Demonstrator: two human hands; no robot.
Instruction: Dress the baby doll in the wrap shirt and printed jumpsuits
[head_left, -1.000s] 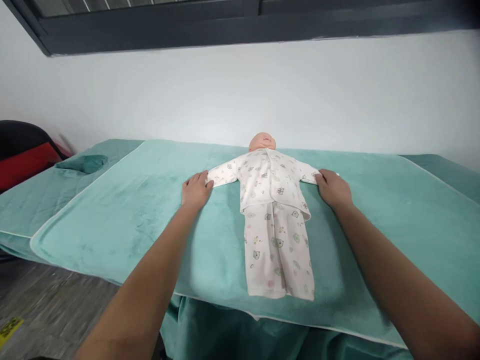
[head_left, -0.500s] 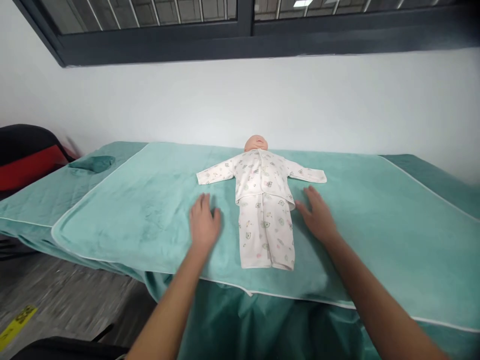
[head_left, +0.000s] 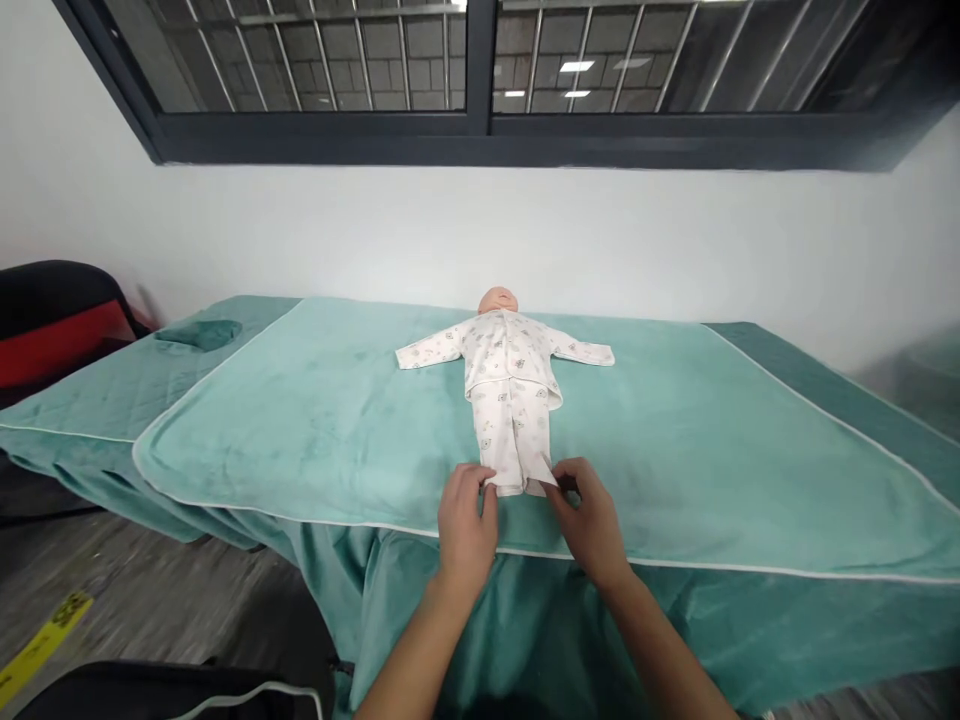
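A baby doll (head_left: 498, 299) lies on its back on the green bed, its head toward the wall. It wears a white patterned long-sleeved top (head_left: 507, 347) with both sleeves stretched out sideways. Matching white pants (head_left: 513, 425) cover its legs, with the hems toward me. My left hand (head_left: 469, 520) pinches the left hem of the pants between thumb and fingers. On the other side, my right hand (head_left: 589, 510) pinches the right hem and lifts its corner slightly. Any feet inside the pant legs are hidden.
A green plush sheet (head_left: 712, 450) with white piping covers the bed. A face hole (head_left: 199, 335) is at the bed's left end. Behind stands a white wall (head_left: 420, 235) under a barred window. A black and red chair (head_left: 64, 330) is at the left.
Both hands have come inward and toward me, from beside the doll to the pants' hems, and closed on them. The right hem's corner is now raised. The camera view has shifted.
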